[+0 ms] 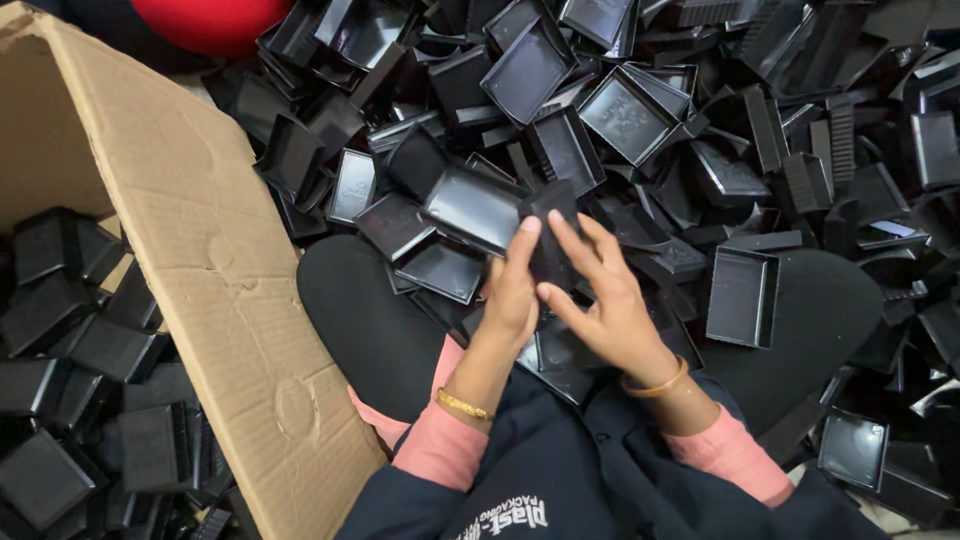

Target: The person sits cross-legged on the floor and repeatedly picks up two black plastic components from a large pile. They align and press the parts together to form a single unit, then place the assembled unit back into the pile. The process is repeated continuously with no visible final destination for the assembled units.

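Both hands work together over the lap on one small black part (552, 232). The left hand (513, 290) closes its fingers around the left side of the part, and the right hand (600, 300) presses its fingers on the front of it, so the part is held between the two hands, just above the knees. A shiny black tray (472, 207) touches the part on its left side; I cannot tell if the left hand holds this tray also.

In front lies a big heap of black trays (640, 120), many of them tilted and leaning one on another. On the left stands a cardboard box (200, 250) with black pieces (90, 400) already inside.

The grip is only by the fingertips, so in my judgement the part can slip and fall into the heap, where all the pieces look the same. The loose trays near the knees can also slide down onto the lap if the heap is pushed.
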{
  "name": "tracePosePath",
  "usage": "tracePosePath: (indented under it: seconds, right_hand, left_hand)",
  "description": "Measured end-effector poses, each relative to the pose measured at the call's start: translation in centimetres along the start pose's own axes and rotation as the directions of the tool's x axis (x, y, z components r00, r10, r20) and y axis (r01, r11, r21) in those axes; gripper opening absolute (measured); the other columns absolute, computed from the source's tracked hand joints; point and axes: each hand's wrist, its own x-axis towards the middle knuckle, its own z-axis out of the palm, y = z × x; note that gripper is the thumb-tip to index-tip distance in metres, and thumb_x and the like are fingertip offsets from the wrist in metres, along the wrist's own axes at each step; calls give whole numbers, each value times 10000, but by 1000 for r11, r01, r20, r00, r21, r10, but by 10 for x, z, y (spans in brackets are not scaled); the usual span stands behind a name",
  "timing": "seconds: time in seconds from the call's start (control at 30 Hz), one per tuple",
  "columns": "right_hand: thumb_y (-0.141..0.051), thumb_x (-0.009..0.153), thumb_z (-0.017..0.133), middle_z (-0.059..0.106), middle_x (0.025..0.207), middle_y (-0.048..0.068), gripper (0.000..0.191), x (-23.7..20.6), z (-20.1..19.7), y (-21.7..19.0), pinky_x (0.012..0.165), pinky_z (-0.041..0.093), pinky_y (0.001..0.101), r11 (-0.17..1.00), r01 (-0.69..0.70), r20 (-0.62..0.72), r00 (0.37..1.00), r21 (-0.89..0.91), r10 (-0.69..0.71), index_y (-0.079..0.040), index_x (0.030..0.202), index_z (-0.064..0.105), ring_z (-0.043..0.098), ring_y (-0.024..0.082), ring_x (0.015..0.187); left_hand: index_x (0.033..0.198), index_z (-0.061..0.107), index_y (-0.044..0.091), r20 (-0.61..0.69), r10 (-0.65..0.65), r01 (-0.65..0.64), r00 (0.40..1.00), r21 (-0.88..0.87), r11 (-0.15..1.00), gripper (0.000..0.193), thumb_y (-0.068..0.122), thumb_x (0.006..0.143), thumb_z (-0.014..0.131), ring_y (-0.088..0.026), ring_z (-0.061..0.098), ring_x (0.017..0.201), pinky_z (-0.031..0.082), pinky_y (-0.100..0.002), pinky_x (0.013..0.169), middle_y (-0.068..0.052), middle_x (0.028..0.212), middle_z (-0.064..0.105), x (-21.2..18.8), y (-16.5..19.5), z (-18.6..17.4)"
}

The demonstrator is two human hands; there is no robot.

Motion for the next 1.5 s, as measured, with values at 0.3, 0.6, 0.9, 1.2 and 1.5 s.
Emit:
tracePosePath:
  seconds: [0.3,0.6,0.9,1.2,1.5]
  right_hand:
    - [-47,877,767,443,1507,111,758,1,-11,13,1170,419,330,814,-157,80,988,560,135,-82,1565,452,504,204,1388]
    - [-99,779,876,561,1483,134,779,1,-8,2,1137,444,382,998,25,7,1000,-51,-24,-55,1479,535,538,242,1385]
    - [-36,785,851,518,1484,102,772,3,1,-11,1087,531,351,949,-123,-62,987,289,147,-43,1481,517,580,201,1335]
    - [-16,884,756,497,1461,69,703,6,-10,14,1107,483,325,725,-245,213,967,643,137,-30,1529,477,571,179,1319]
    - [-5,913,722,557,1468,90,672,2,12,16,1096,484,333,679,-243,166,970,693,179,8,1526,447,570,172,1316]
  left_hand:
    - [1634,7,104,673,80,-342,735,267,901,1015,20,916,719,-192,283,1559,271,-321,1264,-37,1676,220,-12,58,-3]
    - [1625,299,181,110,47,-34,993,-114,993,604,487,1105,330,-235,584,1197,476,-393,1074,-152,1341,534,8,28,1]
    - [1592,310,110,259,143,-199,955,208,958,545,392,1128,350,-177,563,1275,460,-325,1102,-95,1444,532,-10,39,23]
    - [1567,286,115,459,169,-361,872,369,856,681,602,1090,291,-154,560,1259,481,-311,1080,-53,1559,431,-3,45,4]
    - [1447,487,71,273,221,-324,936,429,843,493,419,1145,313,-168,560,1219,463,-323,1062,-62,1345,580,15,55,4]
